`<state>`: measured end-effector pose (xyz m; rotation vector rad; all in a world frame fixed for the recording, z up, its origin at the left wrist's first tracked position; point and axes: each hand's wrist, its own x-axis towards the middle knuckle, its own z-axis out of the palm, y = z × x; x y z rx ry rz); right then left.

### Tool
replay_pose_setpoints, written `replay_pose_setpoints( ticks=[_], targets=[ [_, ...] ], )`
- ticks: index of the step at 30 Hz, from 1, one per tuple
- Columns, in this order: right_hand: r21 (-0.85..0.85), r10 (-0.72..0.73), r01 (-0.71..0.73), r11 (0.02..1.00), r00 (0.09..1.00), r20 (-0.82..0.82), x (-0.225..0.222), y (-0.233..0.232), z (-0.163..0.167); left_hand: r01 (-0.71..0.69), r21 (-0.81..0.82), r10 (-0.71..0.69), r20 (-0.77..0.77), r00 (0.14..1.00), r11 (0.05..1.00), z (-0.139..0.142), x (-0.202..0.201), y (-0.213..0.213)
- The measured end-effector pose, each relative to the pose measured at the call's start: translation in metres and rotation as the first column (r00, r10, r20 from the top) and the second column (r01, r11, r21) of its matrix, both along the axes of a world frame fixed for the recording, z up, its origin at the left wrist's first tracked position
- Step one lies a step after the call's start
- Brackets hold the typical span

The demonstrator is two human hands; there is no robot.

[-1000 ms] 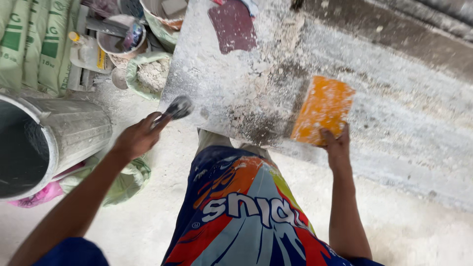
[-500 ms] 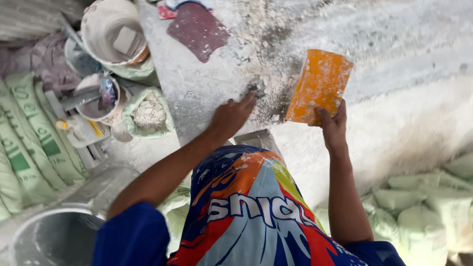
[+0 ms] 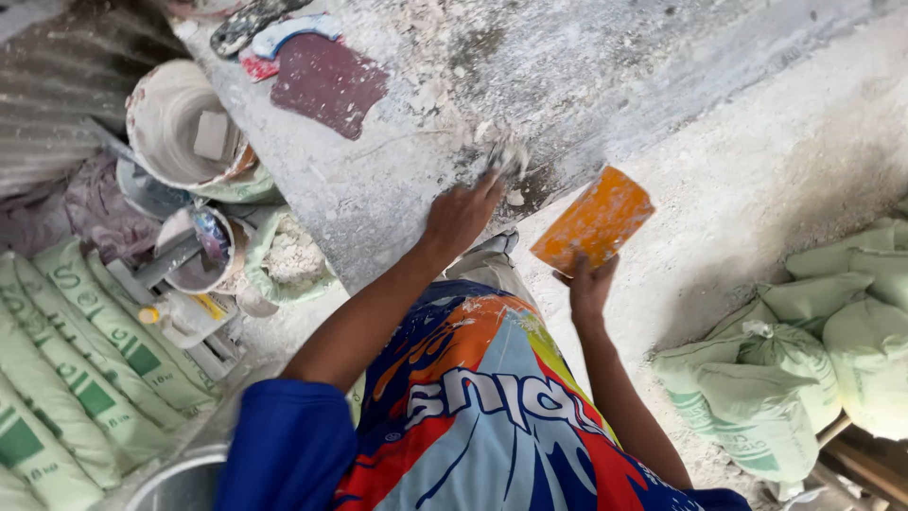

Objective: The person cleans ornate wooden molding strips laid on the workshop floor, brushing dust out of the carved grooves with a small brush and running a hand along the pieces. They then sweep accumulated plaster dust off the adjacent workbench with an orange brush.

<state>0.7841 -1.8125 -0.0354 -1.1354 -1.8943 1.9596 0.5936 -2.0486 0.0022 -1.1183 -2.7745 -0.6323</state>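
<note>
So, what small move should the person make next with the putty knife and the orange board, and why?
Probably scrape the wet white paste toward the slab edge and onto the flat orange board. The left hand presses a small metal putty knife into the paste pile on the grey concrete slab, while the right hand holds the board tilted just beside it.

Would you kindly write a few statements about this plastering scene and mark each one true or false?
1. The right hand holds an orange board. True.
2. The left hand rests inside the white bucket. False: it holds a small tool against the grey slab.
3. Green sacks are stacked at the left. True.
4. The dark red patch lies on the floor. False: it lies on the slab.
5. The orange board is clean. False: white dust and smears cover it.
</note>
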Motion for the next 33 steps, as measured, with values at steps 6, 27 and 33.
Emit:
replay_pose_setpoints(
  ticks=[6, 27, 33],
  targets=[
    [-0.228, -0.09, 0.092, 0.969, 0.996, 0.018, 0.006, -0.045, -0.005, 0.243, -0.18, -0.238, 0.049, 0.97, 0.953, 0.037, 0.015, -0.07],
    [-0.522, 0.355, -0.18, 0.834, 0.899, 0.257, -0.034, -0.022, 0.038, 0.417, -0.254, -0.421, 0.045, 0.906, 0.872, 0.038, 0.039, -0.091],
    [-0.553, 0.356, -0.155, 0.819, 0.893, 0.277, -0.028, -0.017, 0.043, 0.407, -0.307, -0.419, 0.029, 0.907, 0.86, 0.034, 0.066, -0.128]
  ],
)
